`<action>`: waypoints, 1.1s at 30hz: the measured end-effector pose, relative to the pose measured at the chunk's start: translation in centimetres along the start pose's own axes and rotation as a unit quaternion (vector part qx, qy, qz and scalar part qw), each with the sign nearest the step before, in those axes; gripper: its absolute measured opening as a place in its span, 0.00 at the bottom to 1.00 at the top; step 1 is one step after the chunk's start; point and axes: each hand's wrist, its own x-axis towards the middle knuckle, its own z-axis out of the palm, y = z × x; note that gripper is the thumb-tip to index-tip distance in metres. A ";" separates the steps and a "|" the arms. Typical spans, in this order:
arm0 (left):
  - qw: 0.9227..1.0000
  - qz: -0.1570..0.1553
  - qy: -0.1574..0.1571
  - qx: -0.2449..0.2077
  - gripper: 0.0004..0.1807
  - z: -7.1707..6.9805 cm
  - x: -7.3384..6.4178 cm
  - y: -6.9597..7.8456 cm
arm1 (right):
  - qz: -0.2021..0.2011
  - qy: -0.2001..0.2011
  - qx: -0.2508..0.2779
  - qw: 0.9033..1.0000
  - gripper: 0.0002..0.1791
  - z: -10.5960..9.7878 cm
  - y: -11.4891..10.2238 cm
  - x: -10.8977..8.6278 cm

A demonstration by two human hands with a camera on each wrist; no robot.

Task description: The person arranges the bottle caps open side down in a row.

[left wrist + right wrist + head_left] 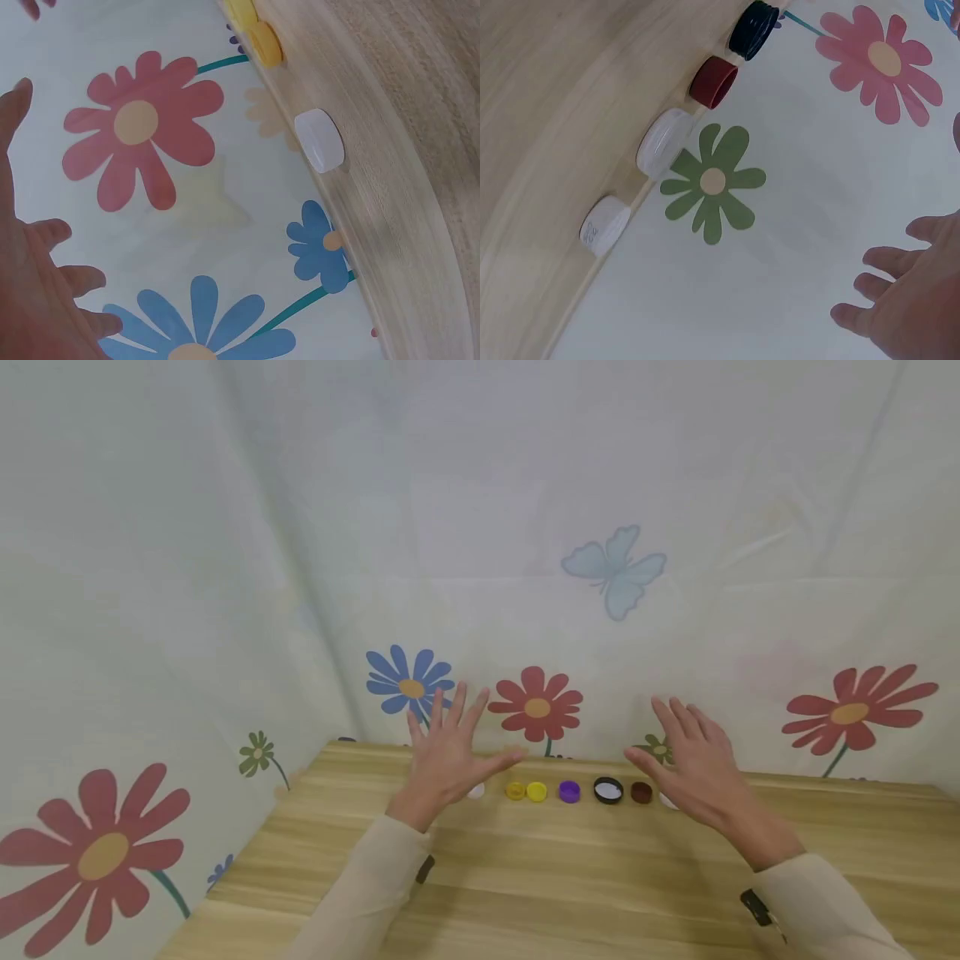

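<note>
Both hands are raised over the table with fingers spread, holding nothing. My left hand (pixel 447 764) overlaps a white cap (pixel 476 791) in the head view; the left wrist view shows that cap (pixel 321 140) whole. My right hand (pixel 705 772) partly covers another white cap (pixel 668 802). Between the hands, a row of bottle caps runs along the back: an amber one (pixel 515 791), a yellow one (pixel 536 792), a purple one (pixel 569 792), a wide black one (pixel 608 791) and a dark red one (pixel 641 792). Two white caps, one wider (pixel 664 142) and one smaller (pixel 605 225), show in the right wrist view.
The wooden table (pixel 540 877) ends just behind the row of caps. Beyond that edge hangs a pale curtain (pixel 480 543) printed with flowers and a butterfly; it also closes off the left side. A dark strap piece (pixel 755 907) sits at the right sleeve.
</note>
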 end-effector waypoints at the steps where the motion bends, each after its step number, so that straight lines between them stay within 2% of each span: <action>1: 1.000 0.000 0.004 -0.006 0.59 -0.1 -0.1 -0.1 | -0.004 0.000 0.007 1.000 0.51 0.2 -0.1 0.1; 12: 0.998 0.009 0.022 -0.051 0.58 -0.6 -0.4 -1.5 | -0.044 0.009 0.093 0.995 0.43 2.1 -1.8 1.7; 20: 0.994 0.024 0.034 -0.100 0.56 -1.2 -0.6 -3.0 | -0.050 0.000 0.103 0.993 0.40 3.4 -4.0 3.6; 23: 0.990 0.023 0.031 -0.135 0.55 -1.0 -0.7 -3.6 | -0.050 0.000 0.119 0.992 0.39 4.5 -4.5 4.1; 25: 0.986 0.017 0.018 -0.163 0.53 -1.0 -0.9 -3.9 | -0.053 0.001 0.129 0.990 0.38 5.2 -4.9 4.3; 29: 0.975 0.002 -0.014 -0.223 0.51 -0.8 -0.9 -4.4 | -0.063 0.003 0.142 0.988 0.37 6.4 -5.5 4.9; 33: 0.964 -0.006 -0.023 -0.263 0.50 -0.5 -0.7 -4.7 | -0.073 -0.008 0.155 0.985 0.35 7.1 -6.1 5.6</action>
